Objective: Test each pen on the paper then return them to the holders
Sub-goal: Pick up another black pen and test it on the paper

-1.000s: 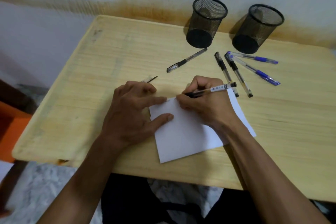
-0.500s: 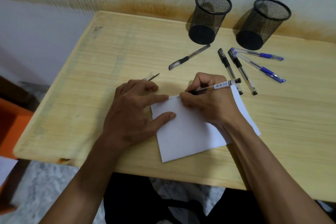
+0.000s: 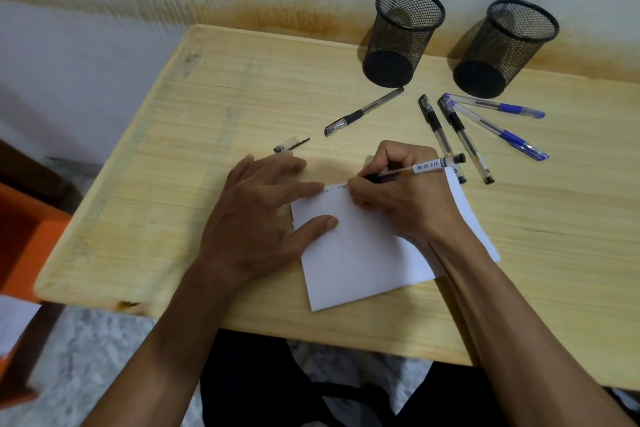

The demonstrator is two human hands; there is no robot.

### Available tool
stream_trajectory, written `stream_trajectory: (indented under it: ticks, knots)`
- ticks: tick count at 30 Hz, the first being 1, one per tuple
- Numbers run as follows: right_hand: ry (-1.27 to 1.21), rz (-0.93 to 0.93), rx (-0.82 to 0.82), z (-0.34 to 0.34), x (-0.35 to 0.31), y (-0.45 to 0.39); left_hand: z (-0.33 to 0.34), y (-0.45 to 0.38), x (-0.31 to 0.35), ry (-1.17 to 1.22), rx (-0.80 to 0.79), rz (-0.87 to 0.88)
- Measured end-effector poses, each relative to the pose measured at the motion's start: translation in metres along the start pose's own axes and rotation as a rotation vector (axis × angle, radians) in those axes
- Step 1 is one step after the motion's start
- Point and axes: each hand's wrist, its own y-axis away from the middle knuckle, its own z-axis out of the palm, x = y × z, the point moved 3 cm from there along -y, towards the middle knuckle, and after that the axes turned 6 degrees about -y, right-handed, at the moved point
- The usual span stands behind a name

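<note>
A white sheet of paper lies on the wooden table. My right hand grips a clear black-ink pen with its tip on the paper's top edge, where faint writing shows. My left hand lies flat with straight fingers, pressing the paper's left edge. One black pen lies apart, two black pens lie beside my right hand, and two blue pens lie further right. Two black mesh holders stand at the back, both holding nothing.
A loose pen cap lies on the table just beyond my left hand. A stained wall runs behind the table. An orange object stands at the left, below the table edge.
The pen tip has moved slightly rightward along the paper's top edge, leaving faint marks. My left hand stays pressed on the paper. The camera view shifted a little.
</note>
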Motion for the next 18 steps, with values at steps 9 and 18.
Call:
stream_trajectory:
  ticks: [9,18]
  knots:
    - [-0.033,0.004,-0.015,0.0001,0.0000,0.0003,0.0001,0.0018,0.0003,0.025,-0.015,-0.036]
    - [-0.034,-0.001,0.012,0.0008,-0.0024,0.0024,-0.0012,0.0034,0.0004,0.025,-0.006,-0.031]
